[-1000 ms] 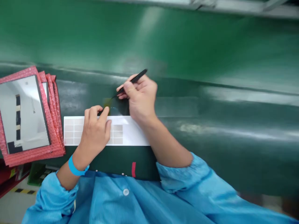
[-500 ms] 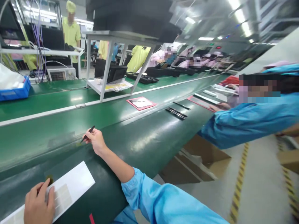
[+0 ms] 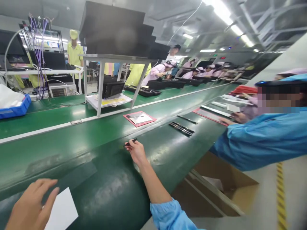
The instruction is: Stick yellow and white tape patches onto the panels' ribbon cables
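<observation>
My right hand [image 3: 137, 152] is raised over the green work surface [image 3: 100, 198] with fingers pinched round slim black tweezers [image 3: 132, 141]. Whether anything sits at the tweezers' tip is too small to make out. At the lower left my left hand [image 3: 33, 204] has its thumb and fingers apart, holding nothing. It hovers over a white sheet [image 3: 63, 210] and hides much of it. Just beyond that sheet, a thin see-through strip [image 3: 79, 174] lies on the surface.
Ahead lies a red-edged panel [image 3: 139, 118], with several black strips [image 3: 181, 128] right of it. A co-worker in a blue sleeve [image 3: 263, 137] works at the right, above a cardboard box [image 3: 216, 188]. A white stand [image 3: 102, 86] and a blue bin [image 3: 14, 110] stand across the bench.
My right hand has moved rightward with the tweezers. My left hand has lifted from the white sheet and its fingers have spread. The view has tilted up.
</observation>
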A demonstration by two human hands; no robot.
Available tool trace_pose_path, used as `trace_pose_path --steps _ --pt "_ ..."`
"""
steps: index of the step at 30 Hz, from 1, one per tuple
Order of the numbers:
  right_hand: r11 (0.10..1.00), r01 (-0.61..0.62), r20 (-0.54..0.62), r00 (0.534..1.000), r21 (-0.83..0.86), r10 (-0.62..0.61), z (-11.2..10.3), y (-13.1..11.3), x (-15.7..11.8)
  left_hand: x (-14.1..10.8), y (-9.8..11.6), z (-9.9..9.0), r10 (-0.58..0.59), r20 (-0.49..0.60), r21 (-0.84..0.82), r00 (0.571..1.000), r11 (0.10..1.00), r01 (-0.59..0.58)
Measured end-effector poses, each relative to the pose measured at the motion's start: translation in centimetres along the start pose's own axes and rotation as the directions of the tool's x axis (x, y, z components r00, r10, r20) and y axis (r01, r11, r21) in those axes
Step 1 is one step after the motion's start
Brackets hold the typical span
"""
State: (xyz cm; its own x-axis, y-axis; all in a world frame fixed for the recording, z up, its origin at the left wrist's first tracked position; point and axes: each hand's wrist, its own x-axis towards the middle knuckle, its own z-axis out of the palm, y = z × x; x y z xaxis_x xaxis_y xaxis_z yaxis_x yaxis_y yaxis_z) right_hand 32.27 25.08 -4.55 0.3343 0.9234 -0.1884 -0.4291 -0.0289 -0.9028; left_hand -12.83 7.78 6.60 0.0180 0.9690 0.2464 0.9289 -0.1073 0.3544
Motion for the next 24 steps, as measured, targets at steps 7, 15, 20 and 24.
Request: trace_pose_path --steps 7,15,20,24 --pt "0.999 -0.034 0.013 0.999 0.007 0.034 -5.8 -1.8 3.2 15.0 16.4 0.3 0.202 0.438 0.225 0.876 0.919 -0.324" --pt "0.994 0.02 -0.031 0.999 0.103 -0.017 -8.3 -2.3 5.0 30.7 26.4 13.6 0.289 0.499 0.047 0.817 0.932 -0.358" --pt "0.988 0.041 -0.04 0.999 0.147 -0.035 -8.4 -2.0 4.4 35.8 30.4 22.5 0.213 0.443 0.013 0.871 0.97 -0.243" --pt "0.982 0.061 -0.061 0.997 0.177 -0.051 -8.5 -2.2 3.9 37.8 31.9 28.0 0.191 0.372 -0.039 0.908 0.981 -0.191"
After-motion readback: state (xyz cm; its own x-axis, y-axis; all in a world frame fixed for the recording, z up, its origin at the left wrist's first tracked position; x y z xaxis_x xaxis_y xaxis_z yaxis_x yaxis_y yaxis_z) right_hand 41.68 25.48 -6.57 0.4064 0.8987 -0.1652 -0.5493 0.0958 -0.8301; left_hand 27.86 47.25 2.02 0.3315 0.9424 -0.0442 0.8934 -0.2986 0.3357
